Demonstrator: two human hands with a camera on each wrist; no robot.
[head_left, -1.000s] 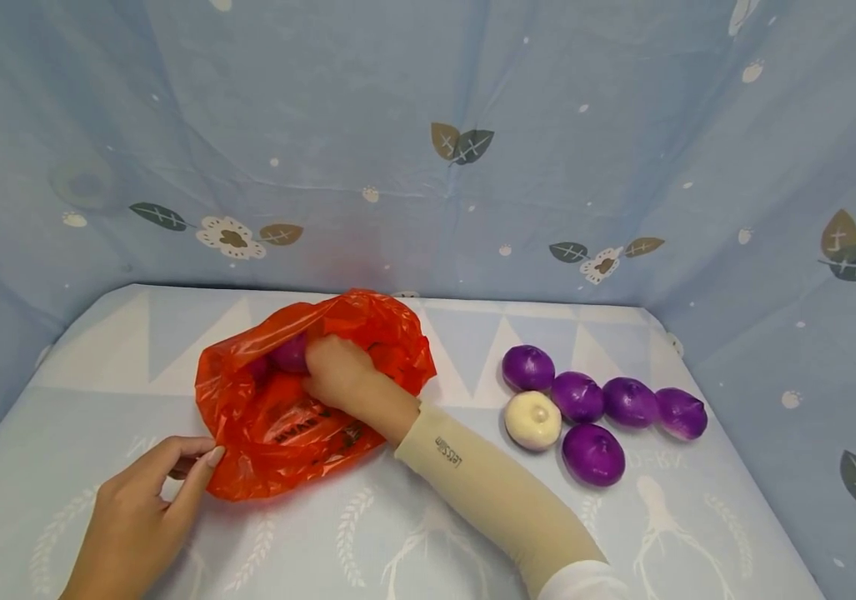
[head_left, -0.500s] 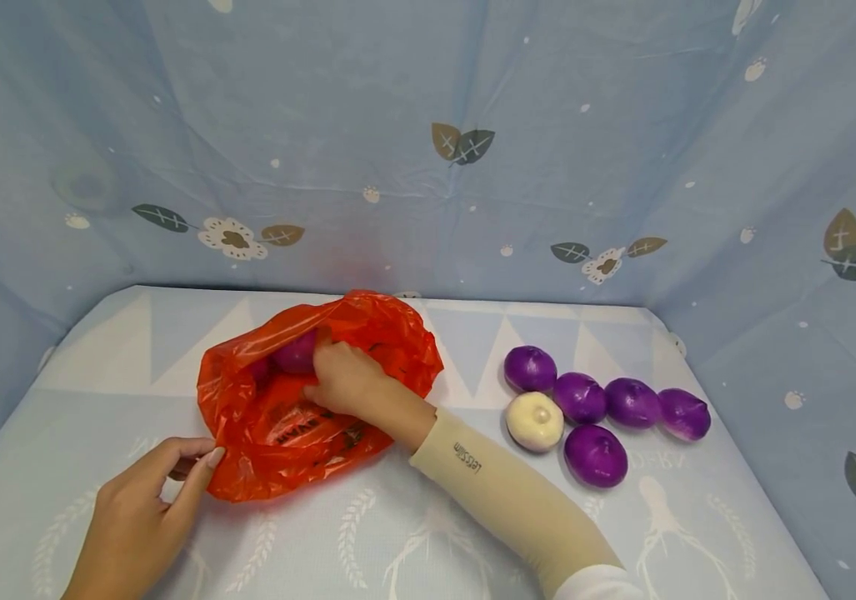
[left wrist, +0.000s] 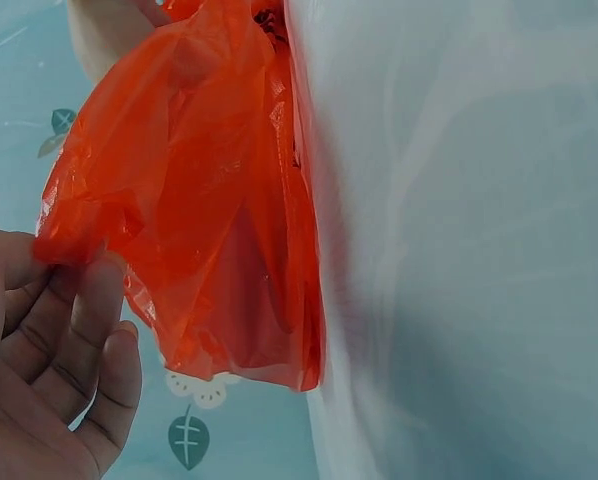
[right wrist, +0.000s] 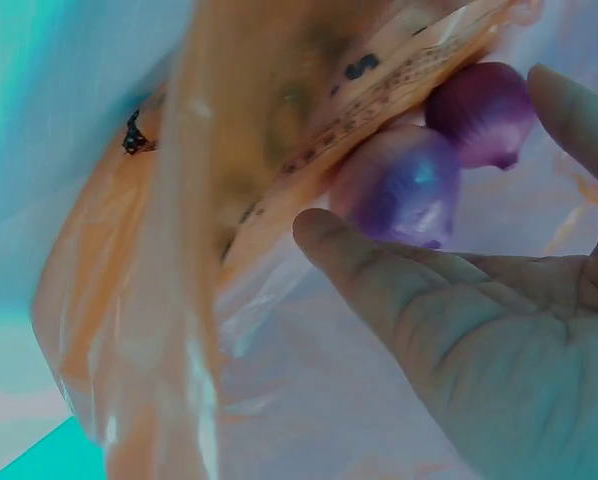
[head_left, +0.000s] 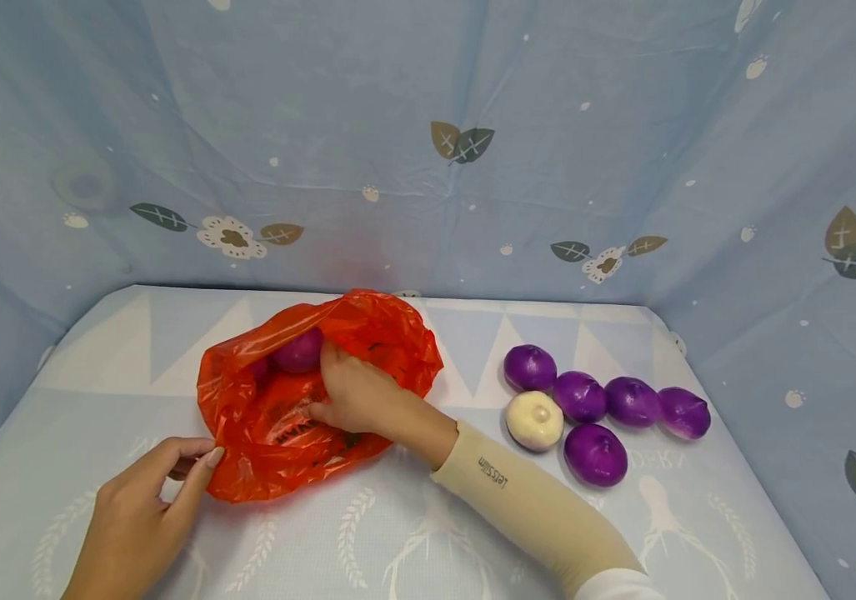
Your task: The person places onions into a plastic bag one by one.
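Observation:
A red plastic bag [head_left: 262, 477] lies with its mouth spread on the table at centre left. My left hand [head_left: 141, 508] pinches the near left part of its rim between thumb and fingers; the left wrist view shows this hand [left wrist: 54, 360] at the bag's edge. Inside the bag, my right hand [head_left: 363, 396] has thumb and fingers spread apart. Just beyond its fingertips rests a purple onion [head_left: 300, 350], with another partly hidden to its left. Both the nearer onion [right wrist: 404, 190] and the farther onion [right wrist: 482, 112] appear in the right wrist view, the hand holding neither.
To the right of the bag, several purple onions [head_left: 595, 456] lie in a loose cluster with one cream onion [head_left: 535, 422]. A patterned blue cloth [head_left: 428, 167] hangs behind the table [head_left: 322, 550] and along its sides.
My right hand has let go of the purple onion in the bag and drawn back to the right, its fingers opening. My left hand keeps its pinch on the rim.

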